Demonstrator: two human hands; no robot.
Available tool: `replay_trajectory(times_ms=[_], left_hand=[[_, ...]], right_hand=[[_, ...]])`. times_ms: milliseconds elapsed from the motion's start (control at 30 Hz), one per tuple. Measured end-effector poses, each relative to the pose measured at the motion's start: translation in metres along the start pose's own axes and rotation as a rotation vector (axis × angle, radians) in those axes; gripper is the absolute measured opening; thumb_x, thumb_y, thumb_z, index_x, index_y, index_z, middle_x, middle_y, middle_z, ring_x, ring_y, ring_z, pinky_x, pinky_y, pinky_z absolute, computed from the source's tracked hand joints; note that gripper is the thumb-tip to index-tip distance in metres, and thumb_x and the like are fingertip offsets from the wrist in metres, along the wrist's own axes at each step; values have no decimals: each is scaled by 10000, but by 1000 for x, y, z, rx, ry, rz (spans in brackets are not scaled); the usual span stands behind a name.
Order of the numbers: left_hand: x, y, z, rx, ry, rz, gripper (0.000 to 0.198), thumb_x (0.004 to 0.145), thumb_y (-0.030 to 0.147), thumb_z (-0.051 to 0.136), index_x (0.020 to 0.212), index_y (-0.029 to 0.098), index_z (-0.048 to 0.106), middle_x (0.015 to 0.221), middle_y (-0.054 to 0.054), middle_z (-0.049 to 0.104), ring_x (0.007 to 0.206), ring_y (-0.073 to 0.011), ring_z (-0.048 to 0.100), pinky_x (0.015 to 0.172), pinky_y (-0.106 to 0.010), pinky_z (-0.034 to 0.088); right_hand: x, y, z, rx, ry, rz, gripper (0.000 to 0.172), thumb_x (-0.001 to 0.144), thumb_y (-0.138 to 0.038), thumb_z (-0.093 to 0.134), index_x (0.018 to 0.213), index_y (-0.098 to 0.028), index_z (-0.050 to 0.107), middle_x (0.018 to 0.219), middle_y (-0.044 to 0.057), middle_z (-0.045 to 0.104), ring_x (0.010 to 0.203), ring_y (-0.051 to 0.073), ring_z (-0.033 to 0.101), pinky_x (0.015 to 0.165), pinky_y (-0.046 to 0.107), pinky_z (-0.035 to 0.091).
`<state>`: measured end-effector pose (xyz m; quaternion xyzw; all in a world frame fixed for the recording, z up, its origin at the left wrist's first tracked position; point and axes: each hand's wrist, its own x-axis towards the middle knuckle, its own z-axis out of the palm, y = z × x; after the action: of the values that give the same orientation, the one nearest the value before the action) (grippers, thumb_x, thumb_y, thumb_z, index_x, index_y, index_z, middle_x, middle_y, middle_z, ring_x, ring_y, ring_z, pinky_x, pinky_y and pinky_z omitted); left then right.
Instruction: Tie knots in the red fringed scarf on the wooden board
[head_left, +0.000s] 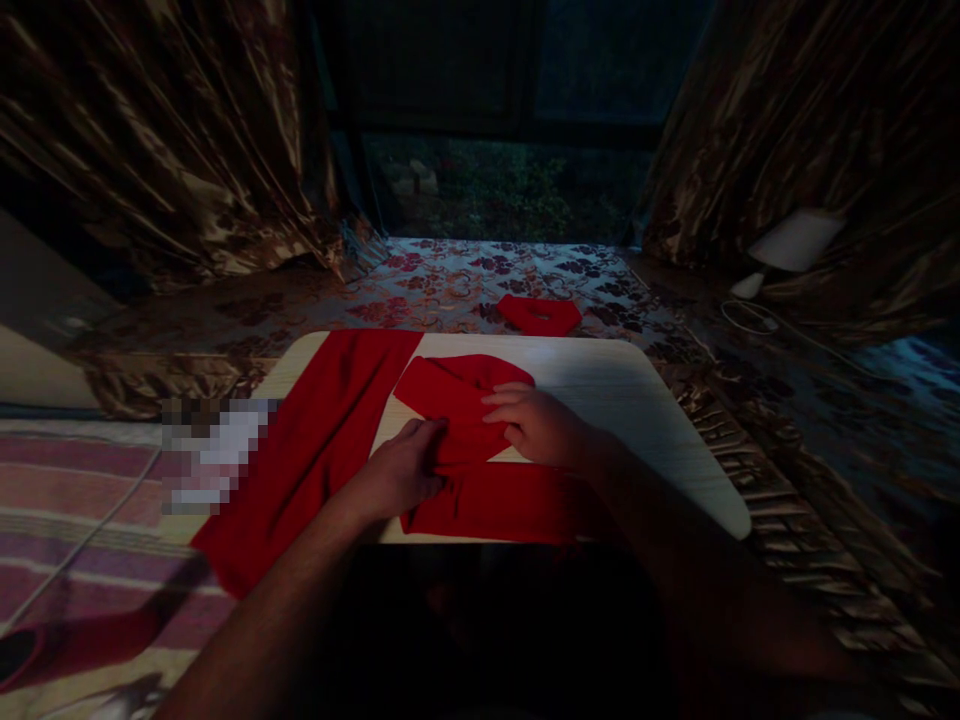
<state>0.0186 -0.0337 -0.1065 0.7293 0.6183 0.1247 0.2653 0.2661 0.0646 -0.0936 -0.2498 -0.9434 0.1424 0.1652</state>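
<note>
A folded red cloth piece [469, 385] lies on a light wooden table [585, 380] in front of me. My left hand [401, 470] is at its lower left edge, with the fingers bent and closed on the fabric. My right hand [547, 425] rests on its right side, the fingers stretched out over the cloth. Nearer to me, a red cloth strip [502, 500] lies along the table's front edge, partly under my right forearm. A long red cloth panel [315, 450] lies on the left and hangs over the table's edge.
A red cloth ring [540, 313] lies on the patterned sill cover [450, 275] behind the table. At the right stands a small lamp [799, 240] with a white cord. A striped bedspread [75, 490] is on the left, with a dark red cylindrical object [97, 640] on it.
</note>
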Motion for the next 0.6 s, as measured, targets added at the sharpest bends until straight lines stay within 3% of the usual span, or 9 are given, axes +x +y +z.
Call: replay_trajectory(times_ms=[67, 167, 233, 367, 500, 600], left_hand=[[-1, -1, 1, -4, -1, -5, 882, 714, 199, 664, 1543, 121, 375, 1457, -178, 483, 1257, -307, 574, 1042, -362, 471], [-2, -4, 2, -41, 19, -7, 885, 705, 242, 707, 1530, 133, 404, 1459, -186, 501, 1281, -323, 566, 1056, -381, 462], [-2, -8, 1, -112, 48, -7, 891, 700, 330, 762, 1507, 124, 444, 1455, -198, 524, 1304, -344, 553, 1086, -401, 439], [-5, -13, -8, -395, 13, -80, 853, 686, 452, 829, 1428, 141, 547, 1385, -177, 626, 1256, -341, 603, 1067, -389, 455], [-11, -15, -22, -723, -109, -79, 538, 687, 364, 849, 1175, 175, 724, 1272, -105, 709, 1129, -281, 675, 940, -315, 523], [-19, -19, -24, -947, -74, -135, 275, 676, 320, 862, 865, 149, 757, 929, -69, 772, 841, -201, 707, 736, -247, 538]], right_hand=[[-5, -6, 2, -61, -79, -4, 358, 765, -233, 729, 1118, -190, 773, 1356, 127, 663, 1345, 331, 509, 1119, 553, 370], [-8, -21, 8, -118, -14, -16, 385, 756, -421, 764, 1057, -183, 782, 1305, 137, 686, 1317, 344, 514, 1139, 568, 309], [-6, -30, 14, -122, 16, -29, 355, 793, -402, 726, 1048, -160, 778, 1229, 137, 717, 1233, 311, 570, 1115, 511, 351], [3, -35, 20, -88, -93, 6, 318, 829, -230, 638, 1106, -130, 757, 1180, 126, 737, 1092, 244, 649, 992, 370, 466], [9, -31, 17, -55, -148, 31, 321, 826, -170, 598, 1096, -138, 767, 1180, 107, 745, 1085, 223, 671, 978, 321, 480], [10, -29, 12, -48, -176, 51, 308, 823, -178, 614, 1086, -159, 774, 1163, 93, 753, 1085, 221, 675, 968, 314, 484]])
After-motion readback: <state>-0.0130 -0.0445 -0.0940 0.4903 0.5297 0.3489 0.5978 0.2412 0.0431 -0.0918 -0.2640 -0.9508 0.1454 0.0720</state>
